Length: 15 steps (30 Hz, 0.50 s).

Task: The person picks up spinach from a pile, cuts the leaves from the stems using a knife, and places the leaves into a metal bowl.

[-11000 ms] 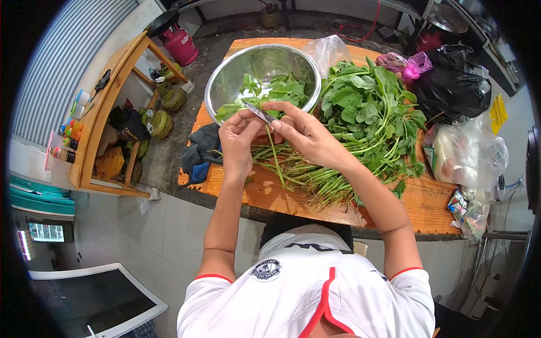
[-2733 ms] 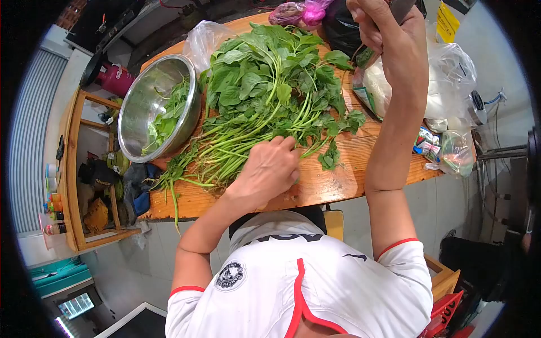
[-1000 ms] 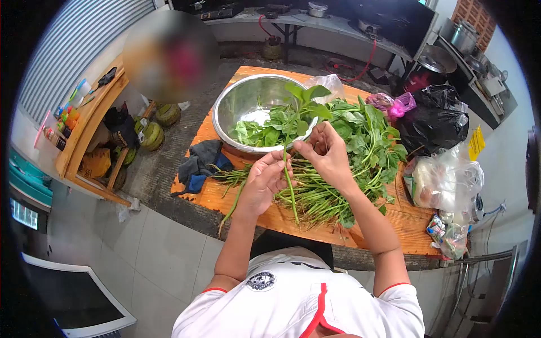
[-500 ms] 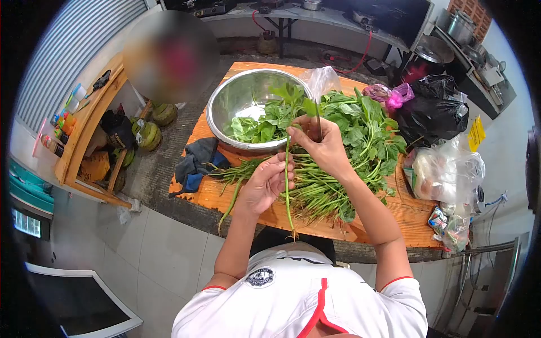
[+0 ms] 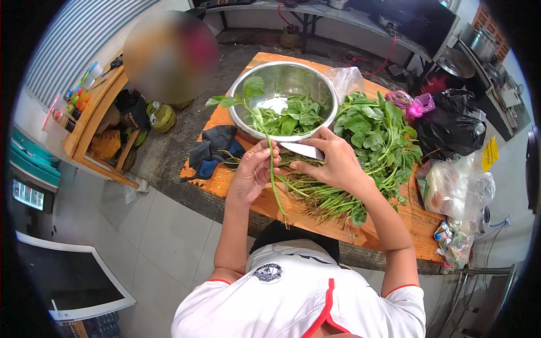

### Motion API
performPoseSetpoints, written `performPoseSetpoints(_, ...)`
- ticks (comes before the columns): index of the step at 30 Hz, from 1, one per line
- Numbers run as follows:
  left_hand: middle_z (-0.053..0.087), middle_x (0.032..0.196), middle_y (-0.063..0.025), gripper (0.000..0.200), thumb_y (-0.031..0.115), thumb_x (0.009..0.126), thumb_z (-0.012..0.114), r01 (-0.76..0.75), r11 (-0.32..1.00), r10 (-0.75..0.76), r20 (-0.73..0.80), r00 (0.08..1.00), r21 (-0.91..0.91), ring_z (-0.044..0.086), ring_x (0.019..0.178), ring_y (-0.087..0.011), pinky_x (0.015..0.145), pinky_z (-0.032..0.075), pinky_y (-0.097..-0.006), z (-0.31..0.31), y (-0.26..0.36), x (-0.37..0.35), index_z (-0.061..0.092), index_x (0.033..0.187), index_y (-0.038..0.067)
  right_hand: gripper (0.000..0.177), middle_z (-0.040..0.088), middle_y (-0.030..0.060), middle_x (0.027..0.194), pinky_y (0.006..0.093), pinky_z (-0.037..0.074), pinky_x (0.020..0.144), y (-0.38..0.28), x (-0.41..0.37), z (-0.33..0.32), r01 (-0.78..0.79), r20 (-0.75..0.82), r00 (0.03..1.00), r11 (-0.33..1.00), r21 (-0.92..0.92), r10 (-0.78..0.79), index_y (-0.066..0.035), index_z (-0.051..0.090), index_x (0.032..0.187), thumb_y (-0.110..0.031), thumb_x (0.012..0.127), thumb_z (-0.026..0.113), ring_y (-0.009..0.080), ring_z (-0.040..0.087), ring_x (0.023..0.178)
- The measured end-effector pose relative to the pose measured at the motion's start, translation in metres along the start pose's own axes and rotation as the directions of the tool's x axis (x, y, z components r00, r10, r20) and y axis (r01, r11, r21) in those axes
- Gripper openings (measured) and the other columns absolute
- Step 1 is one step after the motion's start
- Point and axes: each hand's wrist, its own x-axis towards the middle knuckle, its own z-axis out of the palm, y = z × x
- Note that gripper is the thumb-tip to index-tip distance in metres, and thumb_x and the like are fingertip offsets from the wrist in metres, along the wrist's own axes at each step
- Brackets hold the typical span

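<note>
Left hand [image 5: 255, 172] fingers pinching a leafy stem [image 5: 275, 191], right hand [image 5: 342, 164] grasping a knife [image 5: 303, 150], bowl [image 5: 307, 79] near far left corner of table [image 5: 414, 239], greens [image 5: 377, 129] heaped beside it

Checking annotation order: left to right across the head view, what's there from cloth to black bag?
Dark cloth → left hand → knife → right hand → pink plastic bag → black bag.

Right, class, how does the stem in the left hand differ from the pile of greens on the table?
The stem is held up in the left hand; the pile of greens lies on the table. The stem is single, with few leaves; the pile is many stems, thick with leaves. Both are green and leafy.
</note>
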Motion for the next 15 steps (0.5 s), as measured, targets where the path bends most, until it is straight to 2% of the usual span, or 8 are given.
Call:
performPoseSetpoints(1,0.056,0.089,-0.0033,0.023,0.010,0.091,0.054,-0.006,0.999,0.006,-0.007,1.000,0.031,0.058,0.083,-0.0099,0.065,0.058,-0.0206,-0.004,0.001,0.000,0.051,0.112,0.001,0.039,0.058,0.0144,0.086,0.0402,0.050,0.068,0.000,0.001,-0.001,-0.020,0.005,1.000,0.999,-0.039,0.021,-0.003,0.069,0.102,-0.029,0.074,0.076,0.0323,0.062,0.074)
performPoseSetpoints(2,0.057,0.088,-0.0030,0.021,0.011,0.091,0.055,-0.007,0.998,0.007,-0.003,1.000,0.067,0.058,0.081,-0.0091,0.064,0.058,-0.0200,-0.006,0.002,-0.001,0.053,0.109,0.002,0.034,0.060,0.0144,0.082,0.0384,0.050,0.066,0.002,0.002,0.000,-0.021,-0.029,0.999,1.000,-0.023,0.021,0.000,0.069,0.094,-0.028,0.075,0.074,0.0319,0.062,0.070)
performPoseSetpoints(5,0.057,0.087,-0.0026,0.018,0.011,0.090,0.057,0.030,0.993,-0.032,0.015,0.999,0.118,0.058,0.078,-0.0090,0.064,0.058,-0.0209,-0.008,0.002,-0.002,0.055,0.106,0.003,0.032,0.062,0.0133,0.075,0.0361,0.050,0.064,0.002,0.010,-0.006,-0.080,-0.039,0.996,0.996,0.037,0.082,0.001,0.067,0.089,-0.028,0.077,0.074,0.0305,0.062,0.064)
performPoseSetpoints(6,0.058,0.087,-0.0025,0.018,0.011,0.090,0.057,0.045,0.990,-0.047,0.015,0.999,0.136,0.059,0.077,-0.0091,0.063,0.057,-0.0215,-0.006,0.002,-0.001,0.056,0.105,0.003,0.023,0.054,0.0041,0.062,0.0292,0.037,0.049,0.001,0.012,-0.003,0.041,-0.184,0.983,0.995,0.096,-0.023,-0.001,0.064,0.088,-0.020,0.078,0.074,0.0157,0.045,0.049)
performPoseSetpoints(9,0.059,0.086,-0.0020,0.017,0.012,0.089,0.059,0.079,0.977,-0.089,0.043,0.995,0.200,0.060,0.076,-0.0089,0.064,0.057,-0.0240,0.002,0.001,0.001,0.057,0.104,0.004,0.023,0.054,0.0066,0.063,0.0299,0.038,0.048,-0.018,0.017,-0.004,0.071,-0.256,0.967,0.970,0.231,-0.009,-0.001,0.064,0.092,-0.018,0.078,0.073,0.0152,0.045,0.049)
performPoseSetpoints(13,0.060,0.088,-0.0021,0.016,0.014,0.091,0.059,0.098,0.957,-0.135,0.118,0.984,0.274,0.060,0.077,-0.0094,0.069,0.057,-0.0282,0.010,-0.002,0.006,0.058,0.104,0.004,0.019,0.057,0.0026,0.065,0.0260,0.038,0.047,-0.011,0.028,0.006,0.200,-0.337,0.928,0.975,0.096,-0.157,-0.003,0.066,0.085,-0.018,0.077,0.075,0.0084,0.048,0.050)
performPoseSetpoints(14,0.061,0.089,-0.0024,0.016,0.014,0.091,0.059,0.102,0.944,-0.146,0.120,0.982,0.315,0.061,0.077,-0.0097,0.070,0.056,-0.0284,0.013,-0.002,0.007,0.057,0.104,0.004,0.018,0.061,0.0023,0.067,0.0247,0.039,0.048,-0.012,0.026,0.005,0.146,-0.317,0.942,0.986,0.084,-0.113,-0.002,0.067,0.084,-0.018,0.079,0.074,0.0048,0.050,0.054)
performPoseSetpoints(15,0.061,0.090,-0.0028,0.017,0.014,0.092,0.059,0.105,0.929,-0.156,0.121,0.980,0.354,0.061,0.077,-0.0101,0.071,0.056,-0.0287,0.016,-0.002,0.008,0.057,0.104,0.003,0.018,0.061,0.0032,0.067,0.0250,0.040,0.048,-0.014,0.026,0.002,0.062,-0.251,0.968,0.986,0.157,-0.020,-0.001,0.067,0.084,-0.018,0.080,0.073,0.0044,0.050,0.055)
